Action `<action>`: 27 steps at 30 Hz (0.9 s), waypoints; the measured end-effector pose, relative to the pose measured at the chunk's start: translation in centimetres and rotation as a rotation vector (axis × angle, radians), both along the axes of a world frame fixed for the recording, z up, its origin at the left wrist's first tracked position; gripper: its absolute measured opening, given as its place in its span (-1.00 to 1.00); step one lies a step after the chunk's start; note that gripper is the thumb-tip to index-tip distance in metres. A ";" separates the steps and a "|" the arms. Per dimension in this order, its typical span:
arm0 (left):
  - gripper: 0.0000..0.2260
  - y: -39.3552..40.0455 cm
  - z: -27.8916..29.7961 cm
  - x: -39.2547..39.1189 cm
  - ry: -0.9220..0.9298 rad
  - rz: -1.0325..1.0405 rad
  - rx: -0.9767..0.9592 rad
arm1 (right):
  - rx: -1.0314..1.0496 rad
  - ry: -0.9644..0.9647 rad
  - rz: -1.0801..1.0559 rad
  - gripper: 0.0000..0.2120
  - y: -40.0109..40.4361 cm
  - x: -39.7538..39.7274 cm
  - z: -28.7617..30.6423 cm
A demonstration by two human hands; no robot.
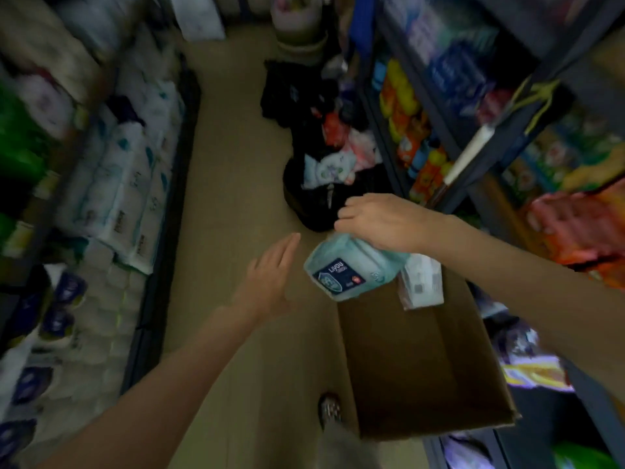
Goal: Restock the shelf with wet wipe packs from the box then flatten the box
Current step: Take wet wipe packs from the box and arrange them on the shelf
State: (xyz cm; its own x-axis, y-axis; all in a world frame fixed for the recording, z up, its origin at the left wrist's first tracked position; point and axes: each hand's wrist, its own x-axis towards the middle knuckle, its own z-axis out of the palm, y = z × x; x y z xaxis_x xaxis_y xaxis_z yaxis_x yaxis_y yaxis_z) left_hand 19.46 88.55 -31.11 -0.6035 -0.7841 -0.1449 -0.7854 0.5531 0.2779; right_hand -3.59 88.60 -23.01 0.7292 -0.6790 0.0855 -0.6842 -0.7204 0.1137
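Pack pale blue, navy label, gripped by right hand, left hand spread.

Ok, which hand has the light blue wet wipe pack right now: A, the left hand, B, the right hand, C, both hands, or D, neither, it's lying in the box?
B: the right hand grips the wet wipe pack from above, over the box, while the left hand is open beside it, not touching.
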 end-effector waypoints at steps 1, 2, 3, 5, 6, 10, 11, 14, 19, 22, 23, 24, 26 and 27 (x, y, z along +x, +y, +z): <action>-0.01 0.5 1.7 1.7 0.046 0.029 -0.067 | -0.090 0.008 0.048 -0.88 -0.1 2.3 2.9; 0.01 1.0 3.5 3.6 0.089 0.047 -0.134 | -0.199 0.011 0.096 -0.86 -0.1 4.9 5.9; 0.03 1.5 5.5 5.7 0.122 0.074 -0.184 | -0.316 0.016 0.137 -0.85 0.0 7.4 8.8; 0.00 2.3 10.2 10.7 0.204 0.185 -0.292 | -0.509 -0.028 0.161 -0.91 -0.1 12.8 14.1; -0.03 2.6 12.7 13.6 0.241 0.241 -0.404 | -0.582 -0.100 0.173 -0.93 0.1 15.6 16.5; -0.08 5.2 23.3 25.0 0.261 0.438 -0.834 | -0.668 -0.485 0.216 -0.83 1.3 26.9 25.8; -0.10 6.4 25.8 27.4 0.271 0.478 -0.920 | -0.645 -0.581 0.237 -0.81 2.0 29.5 27.9; -0.18 10.6 32.4 33.8 0.232 0.565 -1.159 | -0.606 -0.833 0.289 -0.85 4.4 36.1 33.4; -0.27 17.2 40.7 41.7 -0.024 0.628 -1.420 | -0.396 -1.153 0.236 -0.89 7.9 44.7 38.6; -0.29 20.7 44.0 45.7 -0.228 0.653 -1.503 | -0.330 -1.218 0.230 -0.63 9.7 48.7 39.6; -0.29 21.9 44.8 46.8 -0.268 0.674 -1.516 | -0.348 -1.202 0.300 -0.53 10.2 50.0 39.7; -0.29 23.1 45.5 47.9 -0.306 0.701 -1.525 | -0.385 -1.126 0.381 -0.41 10.7 51.3 39.8; -0.27 25.4 46.5 49.9 -0.400 0.762 -1.533 | -0.516 -0.869 0.484 -0.15 11.6 54.2 39.6; -0.25 26.5 47.0 50.8 -0.458 0.788 -1.532 | -0.593 -0.771 0.510 -0.06 11.8 55.7 39.6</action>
